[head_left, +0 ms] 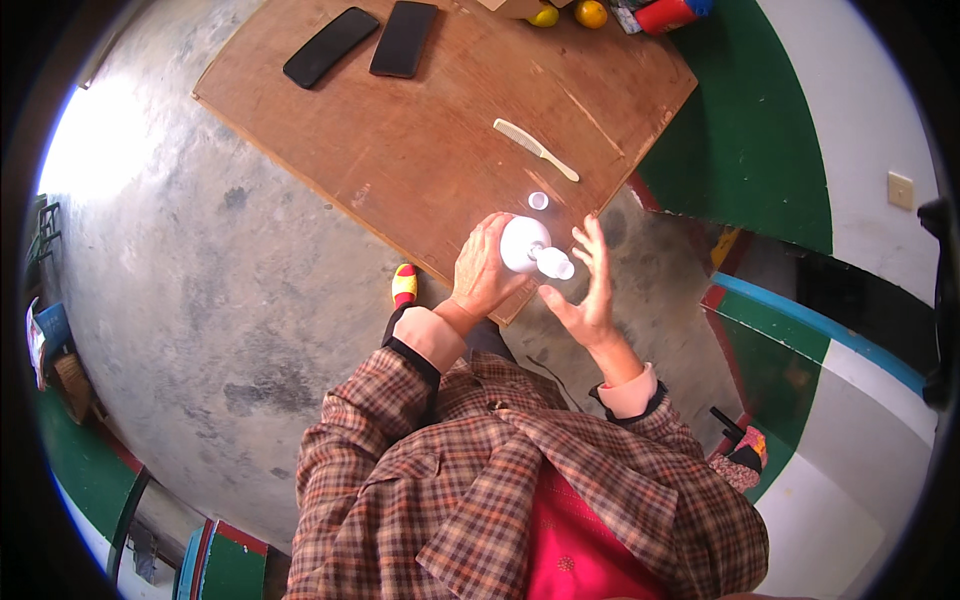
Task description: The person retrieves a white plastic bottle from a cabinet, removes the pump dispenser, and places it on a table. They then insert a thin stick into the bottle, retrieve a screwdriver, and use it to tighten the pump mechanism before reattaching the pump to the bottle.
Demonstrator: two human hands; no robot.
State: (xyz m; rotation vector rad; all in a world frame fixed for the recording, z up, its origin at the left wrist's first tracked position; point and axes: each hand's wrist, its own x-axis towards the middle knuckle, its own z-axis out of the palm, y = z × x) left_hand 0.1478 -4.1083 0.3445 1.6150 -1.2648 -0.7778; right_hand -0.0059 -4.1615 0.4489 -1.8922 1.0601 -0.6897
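Note:
My left hand (480, 268) is wrapped round a white, rounded bottle (518, 240) near the table's close corner. A narrow, pump-like white top (554, 263) sticks out of the bottle toward the right. Beside that top is my right hand (592, 290), its fingers spread and curved, with nothing in them. A gap shows between these fingers and the bottle. Just beyond the bottle, a small whitish cap (538, 200) rests on the table. Farther back lies a cream comb (536, 150) with a long handle.
The brown wooden table (400, 140) reaches away from me. Two dark phones (330, 47) lie at its far left side. Yellow-orange fruit (590, 13) and a red package (668, 14) sit at the far edge. A green and white wall (745, 150) stands on the right.

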